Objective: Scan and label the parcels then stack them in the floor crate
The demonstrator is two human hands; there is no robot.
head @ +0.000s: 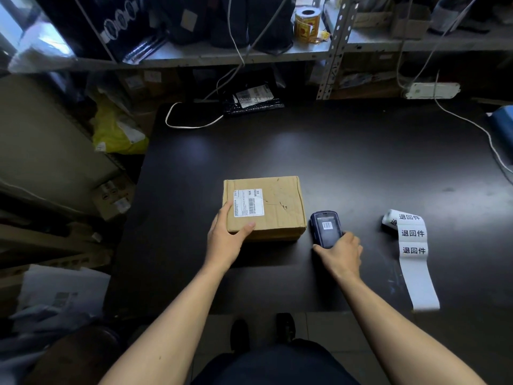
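One dark table [347, 151] filled most of what I saw, and behind it stood one grey metal shelf [222, 55] crowded with dark goods and one yellow tape roll [306, 23]. On the table lay one cardboard parcel [280, 207], flat and near the middle of the front half, with one white shipping label [248, 202] stuck on the left part of its top face. My left hand [226, 237] held the parcel at its near left corner, the thumb lying over the top edge and the fingers curled round the left side. To the right of the parcel, close beside it but apart, I had one handheld scanner [327, 227]; its screen showed a barcode and faced up. My right hand [342, 252] gripped the scanner's near end, fingers wrapped round the body; I could not tell whether its far end rested on the table. Further right, well apart from the scanner, lay one label roll [390, 218] with its strip [415, 259] unrolled toward me, and I counted three printed labels on it, the tail hanging past the table's front edge. At the table's back edge sat one black keyboard [254, 108], one white power strip [431, 90] and two white cables trailing across the surface
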